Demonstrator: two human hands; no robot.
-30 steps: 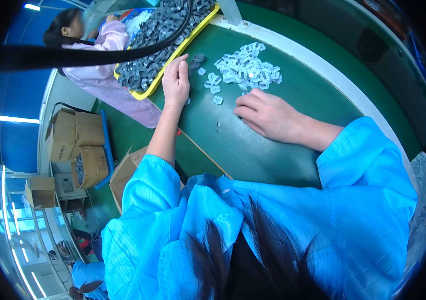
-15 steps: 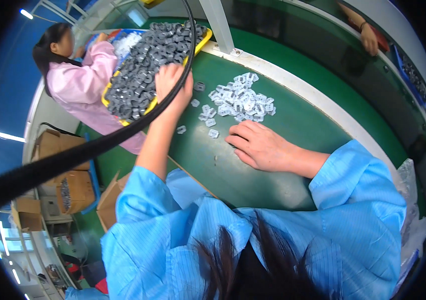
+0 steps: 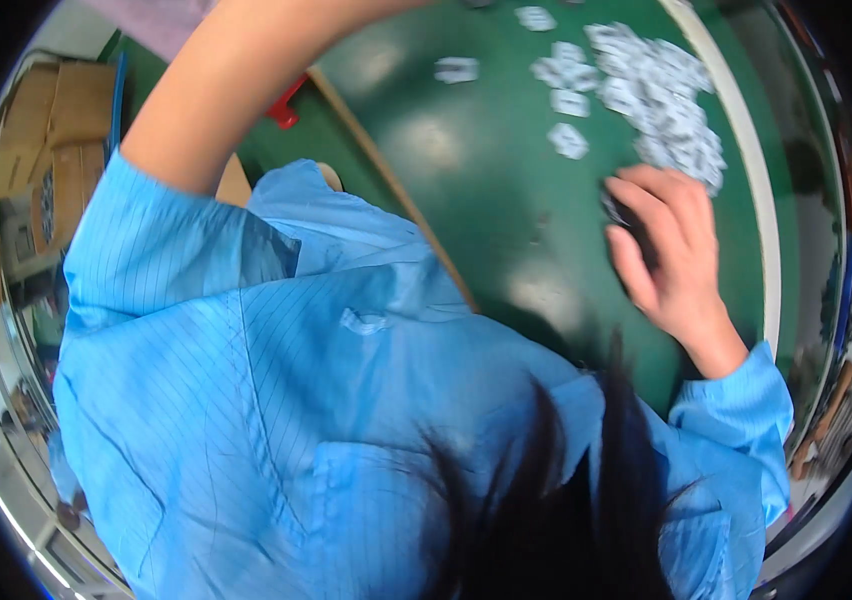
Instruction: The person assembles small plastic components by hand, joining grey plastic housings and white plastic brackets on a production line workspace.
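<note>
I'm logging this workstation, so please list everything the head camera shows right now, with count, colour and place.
Small flat parts: many, pale grey-white, heaped on the table beyond the right hand, a few loose to the left.
Table: one, dark green, pale rim at right.
Cardboard boxes: several, brown, on the floor at far left.
Red object: one, at the table's left edge; kind unclear.
Blue coat: one, the person's own.
Right hand: curled, fingers down on the table by the heap.
Left hand: out of view; only the forearm shows.
</note>
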